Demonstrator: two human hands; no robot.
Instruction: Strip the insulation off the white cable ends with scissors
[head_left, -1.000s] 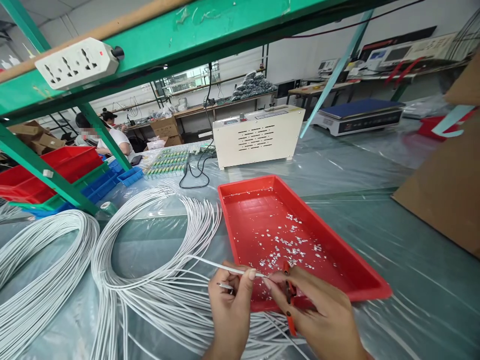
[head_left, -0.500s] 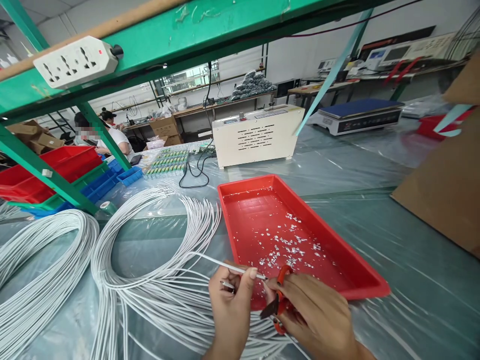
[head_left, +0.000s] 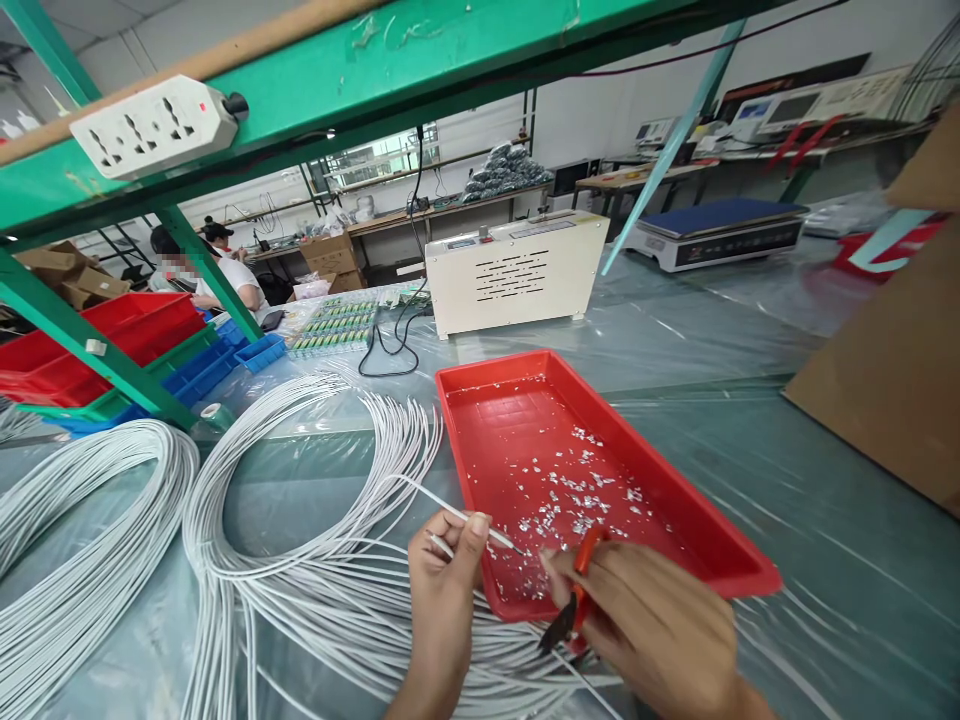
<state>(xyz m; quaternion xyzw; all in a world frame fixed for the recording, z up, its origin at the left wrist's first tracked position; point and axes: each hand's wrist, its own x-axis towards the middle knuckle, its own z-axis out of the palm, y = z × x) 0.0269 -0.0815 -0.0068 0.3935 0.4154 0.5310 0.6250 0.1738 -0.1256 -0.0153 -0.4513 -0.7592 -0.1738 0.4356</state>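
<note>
Between the thumb and fingers of my left hand point(head_left: 448, 580) is a white cable point(head_left: 439, 499), its dark thin tip pointing right over the red tray point(head_left: 675, 500). A second white end pokes out among the same fingers. Red-handled cutters point(head_left: 583, 580) sit in my right hand point(head_left: 652, 620), dark blades toward the lower left. The right thumb and fingertip are near the cable tip, with a small gap between. Small white and silvery scraps point(head_left: 585, 495) lie scattered in the tray. Left of it spreads a coil of white cables point(head_left: 206, 500).
Another cable coil point(head_left: 90, 500) lies at the left, near stacked red, green and blue bins point(head_left: 112, 340). A cream machine point(head_left: 517, 275) stands behind the tray, a scale point(head_left: 716, 235) beyond it. Cardboard point(head_left: 892, 350) rises at right; a green frame point(head_left: 300, 90) crosses above. People sit far left.
My right hand and the cutters have moved right and slightly down, away from the cable. My left hand has shifted slightly left, and the cable's tip now shows uncovered.
</note>
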